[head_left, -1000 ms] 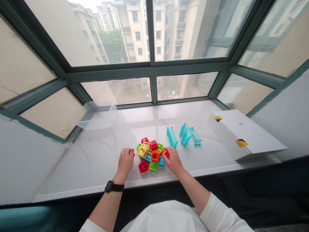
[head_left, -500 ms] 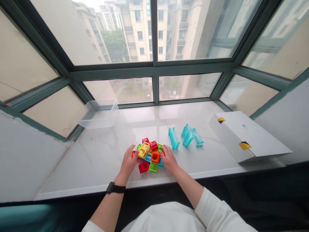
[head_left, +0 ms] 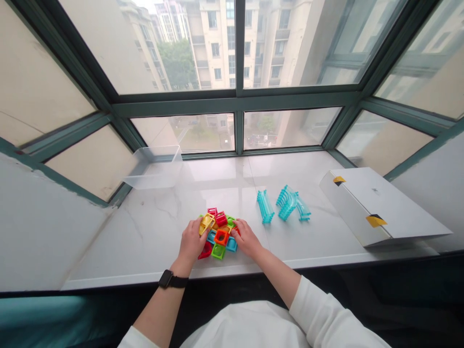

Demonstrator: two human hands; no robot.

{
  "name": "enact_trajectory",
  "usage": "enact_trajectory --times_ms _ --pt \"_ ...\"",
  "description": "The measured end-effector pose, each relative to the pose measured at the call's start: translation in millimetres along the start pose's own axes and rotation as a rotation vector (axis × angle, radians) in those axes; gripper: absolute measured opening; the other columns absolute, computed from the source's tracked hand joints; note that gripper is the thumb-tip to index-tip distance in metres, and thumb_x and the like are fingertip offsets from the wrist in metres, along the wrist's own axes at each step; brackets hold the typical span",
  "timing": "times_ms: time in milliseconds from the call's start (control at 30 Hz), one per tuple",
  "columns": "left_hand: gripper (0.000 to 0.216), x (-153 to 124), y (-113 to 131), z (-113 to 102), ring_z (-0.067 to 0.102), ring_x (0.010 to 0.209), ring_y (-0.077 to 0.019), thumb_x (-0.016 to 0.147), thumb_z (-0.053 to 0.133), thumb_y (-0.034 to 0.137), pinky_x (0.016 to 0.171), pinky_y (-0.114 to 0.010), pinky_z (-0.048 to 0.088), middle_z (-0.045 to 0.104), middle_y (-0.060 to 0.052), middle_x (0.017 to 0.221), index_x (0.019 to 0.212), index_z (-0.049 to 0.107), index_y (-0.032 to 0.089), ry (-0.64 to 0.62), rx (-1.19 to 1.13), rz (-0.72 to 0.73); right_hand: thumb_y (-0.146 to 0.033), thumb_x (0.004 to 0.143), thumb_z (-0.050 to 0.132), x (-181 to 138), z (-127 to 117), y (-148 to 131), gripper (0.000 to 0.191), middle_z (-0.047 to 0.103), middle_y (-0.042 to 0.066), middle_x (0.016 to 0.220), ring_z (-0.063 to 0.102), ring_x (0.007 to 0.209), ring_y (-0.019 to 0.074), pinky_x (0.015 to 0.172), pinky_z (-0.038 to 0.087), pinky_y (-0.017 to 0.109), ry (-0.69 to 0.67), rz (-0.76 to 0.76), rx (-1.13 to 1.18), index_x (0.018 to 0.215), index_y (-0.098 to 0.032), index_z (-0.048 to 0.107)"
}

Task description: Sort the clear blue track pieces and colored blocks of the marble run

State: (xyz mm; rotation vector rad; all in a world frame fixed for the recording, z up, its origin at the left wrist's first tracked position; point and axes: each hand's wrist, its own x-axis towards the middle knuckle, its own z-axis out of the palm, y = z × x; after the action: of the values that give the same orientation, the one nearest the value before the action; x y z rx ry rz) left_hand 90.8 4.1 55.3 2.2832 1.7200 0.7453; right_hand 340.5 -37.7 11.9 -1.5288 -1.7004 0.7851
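Two grips close in on our pile of toy blocks (head_left: pixel 221 237), which lies between them. The left grip (head_left: pixel 191 240) covers a yellow block (head_left: pixel 207 223) at the pile's far left, and the right grip (head_left: pixel 247 238) touches the opposite side. We cannot tell whether either is clenched.

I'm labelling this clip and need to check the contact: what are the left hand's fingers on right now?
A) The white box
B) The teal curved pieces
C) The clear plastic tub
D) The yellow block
D: the left hand has its fingers on the yellow block.
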Motion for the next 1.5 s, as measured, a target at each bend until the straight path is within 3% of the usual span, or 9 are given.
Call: enact_trajectory --times_ms 133,267,333,433,533,700,967,1200,1500 --pt "0.042 -1.0 2.0 2.6 0.066 0.102 -0.0297 0.099 0.054 0.036 0.091 -0.043 0.055 0.064 -0.011 0.115 0.139 0.054 0.022 -0.001 0.073 -0.009 -0.038 0.103 0.050 -7.3 -19.7 -5.7 0.044 0.055 0.012 0.149 0.050 0.141 0.0268 0.122 0.041 0.049 0.033 -0.059 -0.029 0.145 -0.025 0.056" --pt "0.043 -3.9 3.3 2.2 0.066 0.101 -0.0299 0.100 0.055 0.038 0.091 -0.043 0.055 0.064 -0.011 0.115 0.139 0.054 0.021 0.002 0.063 -0.009 -0.029 0.098 0.055 1.8 -65.6 -1.9 0.042 0.059 0.013 0.142 0.048 0.140 0.0314 0.123 0.036 0.055 0.295 -0.127 -0.177 0.139 -0.024 0.061" --pt "0.043 -5.7 3.6 1.0 0.065 0.103 -0.0304 0.100 0.055 0.040 0.093 -0.044 0.054 0.064 -0.012 0.115 0.139 0.055 0.021 0.004 0.053 0.003 -0.026 0.094 0.057 15.4 -86.6 8.8 0.047 0.056 0.016 0.143 0.046 0.139 0.0346 0.123 0.034 0.058 0.413 -0.049 -0.262 0.140 -0.021 0.060" --pt "0.045 -8.9 7.5 -1.8 0.062 0.109 -0.0329 0.100 0.056 0.044 0.099 -0.048 0.052 0.065 -0.013 0.119 0.138 0.055 0.021 0.039 0.060 0.004 -0.025 0.084 0.068 36.9 -101.8 31.3 0.059 0.048 0.018 0.150 0.044 0.139 0.0419 0.117 0.036 0.064 0.403 0.135 -0.332 0.142 -0.023 0.060" --pt "0.046 -13.6 20.9 -8.1 0.057 0.123 -0.0344 0.102 0.054 0.044 0.108 -0.052 0.047 0.062 -0.015 0.131 0.141 0.051 0.021 0.127 0.016 0.015 -0.019 0.080 0.068 47.4 -100.1 50.8 0.064 0.051 0.018 0.148 0.059 0.120 0.0379 0.104 0.049 0.056 0.330 0.238 -0.329 0.143 -0.026 0.061" --pt "0.042 -24.8 69.3 -20.7 0.051 0.137 -0.0305 0.103 0.051 0.034 0.118 -0.051 0.042 0.057 -0.013 0.142 0.144 0.047 0.026 0.172 -0.135 0.155 -0.018 0.079 0.064 30.5 -82.2 52.6 0.065 0.062 0.013 0.135 0.064 0.089 0.0265 0.081 0.056 0.039 0.302 0.143 -0.317 0.143 -0.032 0.060" --pt "0.055 -41.0 142.0 18.5 0.047 0.144 -0.0316 0.099 0.053 0.022 0.118 -0.053 0.046 0.050 -0.017 0.150 0.151 0.038 0.025 -0.091 -0.246 0.384 -0.026 0.086 0.063 -20.6 -58.3 16.2 0.062 0.064 0.009 0.130 0.067 0.108 0.0250 0.097 0.057 0.039 0.112 0.062 -0.094 0.147 -0.030 0.055" --pt "0.069 -39.1 148.4 62.5 0.045 0.146 -0.0376 0.090 0.059 0.018 0.115 -0.059 0.046 0.044 -0.021 0.156 0.155 0.035 0.022 -0.146 -0.132 0.332 -0.037 0.092 0.060 -33.5 -65.2 32.8 0.054 0.063 0.012 0.132 0.067 0.114 0.0253 0.100 0.057 0.042 0.279 0.144 0.039 0.144 -0.024 0.055" --pt "0.039 -21.8 150.3 73.2 0.054 0.132 -0.0318 0.091 0.060 0.018 0.118 -0.052 0.034 0.061 -0.016 0.139 0.129 0.059 0.016 -0.299 0.166 0.386 -0.035 0.088 0.060 -34.3 -64.9 47.7 0.049 0.065 0.011 0.128 0.064 0.120 0.0256 0.101 0.057 0.041 0.331 0.158 0.083 0.135 -0.024 0.059"
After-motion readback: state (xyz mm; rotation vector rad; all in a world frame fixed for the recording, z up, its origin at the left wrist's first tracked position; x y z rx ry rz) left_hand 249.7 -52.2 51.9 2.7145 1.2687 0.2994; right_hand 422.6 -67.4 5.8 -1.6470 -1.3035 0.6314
